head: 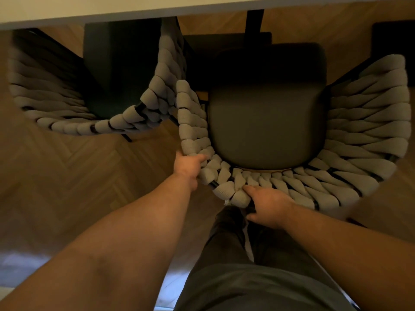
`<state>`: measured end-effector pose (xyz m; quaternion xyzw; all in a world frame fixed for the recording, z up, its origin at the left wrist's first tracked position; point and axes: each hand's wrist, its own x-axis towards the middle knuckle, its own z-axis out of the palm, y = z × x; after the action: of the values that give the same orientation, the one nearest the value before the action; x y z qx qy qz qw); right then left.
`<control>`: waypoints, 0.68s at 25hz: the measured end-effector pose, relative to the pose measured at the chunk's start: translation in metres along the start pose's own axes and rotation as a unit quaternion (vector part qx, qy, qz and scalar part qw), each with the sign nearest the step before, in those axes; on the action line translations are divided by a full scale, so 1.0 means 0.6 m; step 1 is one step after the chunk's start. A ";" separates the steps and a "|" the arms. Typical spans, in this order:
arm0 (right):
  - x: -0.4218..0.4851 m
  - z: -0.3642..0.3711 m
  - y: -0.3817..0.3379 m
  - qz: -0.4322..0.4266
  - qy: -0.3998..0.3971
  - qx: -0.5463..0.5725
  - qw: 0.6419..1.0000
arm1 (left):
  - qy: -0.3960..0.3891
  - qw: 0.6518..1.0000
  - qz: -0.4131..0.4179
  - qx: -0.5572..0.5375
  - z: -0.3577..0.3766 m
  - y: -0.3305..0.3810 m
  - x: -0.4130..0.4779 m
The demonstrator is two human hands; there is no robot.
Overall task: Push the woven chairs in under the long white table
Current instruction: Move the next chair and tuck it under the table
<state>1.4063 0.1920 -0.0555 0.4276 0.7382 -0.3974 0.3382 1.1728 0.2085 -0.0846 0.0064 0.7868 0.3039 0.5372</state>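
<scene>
Nearest, dark trousers (258, 286) are seen at the bottom, with two bare forearms reaching forward above them. The curved back rim of the nearer woven chair (363, 122) is gripped by both hands. The left hand (188, 168) is closed on the rim's left bend, its thumb laid over the grey woven cords and its fingers hidden behind them. The right hand (268, 205) is clamped on the rim just beside it, thumb pressed on top and fingers curled down the outer side. Beyond the hands, the chair's dark seat cushion is pointed toward the long white table (134, 10), its far part lost in shadow. To the left, touching or almost touching this chair, a second woven chair (139, 113) is set on the herringbone wood floor (67, 176), its seat reaching up to the table's edge. The table's white edge is stretched across the top.
</scene>
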 end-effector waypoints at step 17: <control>-0.053 -0.072 0.145 -0.057 0.044 0.022 0.997 | 0.125 0.988 0.094 0.020 0.068 0.158 -0.054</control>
<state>1.4906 0.2461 -0.0353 0.4088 0.7667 -0.4130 0.2729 1.1915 0.2939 -0.0211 0.0528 0.8494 0.3355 0.4039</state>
